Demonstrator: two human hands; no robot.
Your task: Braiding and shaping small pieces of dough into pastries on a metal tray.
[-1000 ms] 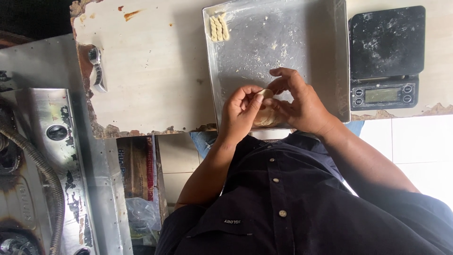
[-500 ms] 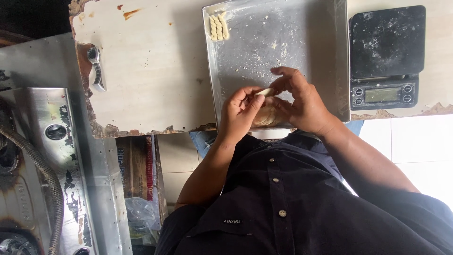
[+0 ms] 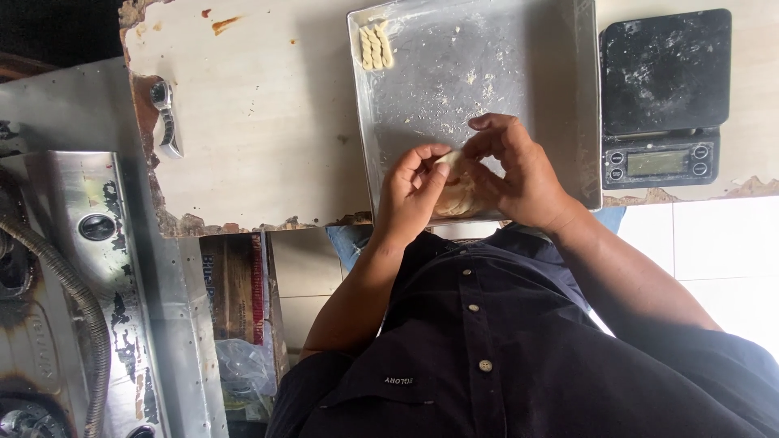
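Both hands, left hand [image 3: 410, 195] and right hand [image 3: 519, 170], pinch one pale dough lump [image 3: 456, 195] with curled fingers at the flour-dusted metal tray's [image 3: 487, 73] six o'clock edge; three twisted dough pieces [image 3: 376, 47] lie at eleven o'clock.

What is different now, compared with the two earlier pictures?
Very little. The left hand and the right hand keep pinching the dough lump over the tray; their fingertips seem slightly closer, and the thin strip of dough between them looks shorter. Nothing was let go. The shaped dough pieces, the scale and the wristwatch did not move.
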